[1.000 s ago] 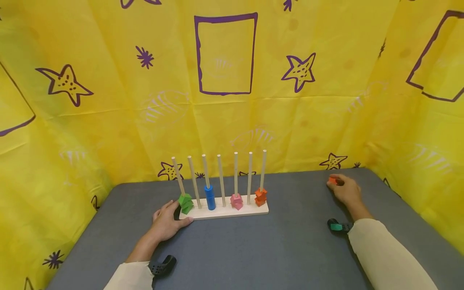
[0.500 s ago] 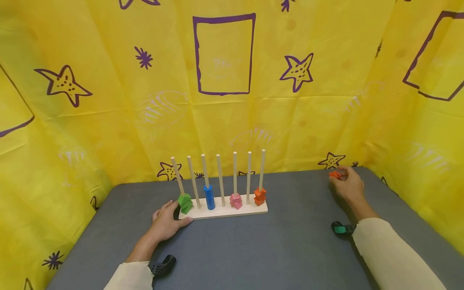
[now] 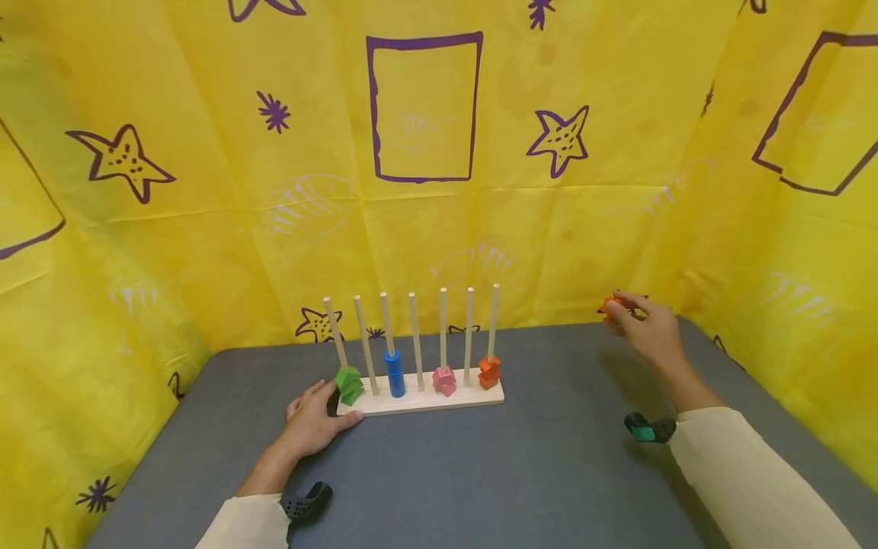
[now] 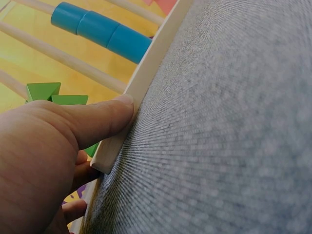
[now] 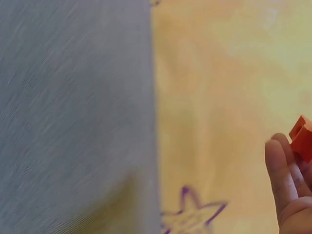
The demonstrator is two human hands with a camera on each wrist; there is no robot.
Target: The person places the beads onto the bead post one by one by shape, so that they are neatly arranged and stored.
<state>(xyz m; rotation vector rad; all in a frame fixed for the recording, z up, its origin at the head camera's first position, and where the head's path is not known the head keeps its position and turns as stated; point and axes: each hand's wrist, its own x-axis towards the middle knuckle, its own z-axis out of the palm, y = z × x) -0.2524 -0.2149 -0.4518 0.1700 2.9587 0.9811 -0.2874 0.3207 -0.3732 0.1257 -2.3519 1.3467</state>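
A wooden peg board (image 3: 428, 404) with several upright pegs stands on the table. My left hand (image 3: 312, 421) grips its left end, the thumb on the front edge in the left wrist view and the other fingers behind. Green triangular blocks (image 3: 350, 386) sit on the leftmost peg, close to that hand. Blue cylinders (image 3: 395, 375), pink blocks (image 3: 444, 380) and orange blocks (image 3: 489, 372) are threaded on other pegs. Over the table's far right part, my right hand (image 3: 652, 332) pinches a small orange block (image 5: 303, 140) with a hole, raised above the surface.
The dark grey table (image 3: 439, 480) ends at a yellow cloth (image 3: 425, 229) with purple drawings, which hangs behind it and at both sides. A dark band with a camera (image 3: 648, 428) sits on the right wrist, and a similar one (image 3: 309, 502) on the left.
My right hand has picked the orange block off the far right of the table and raised it, coming slightly left. My left hand has stayed on the peg board.
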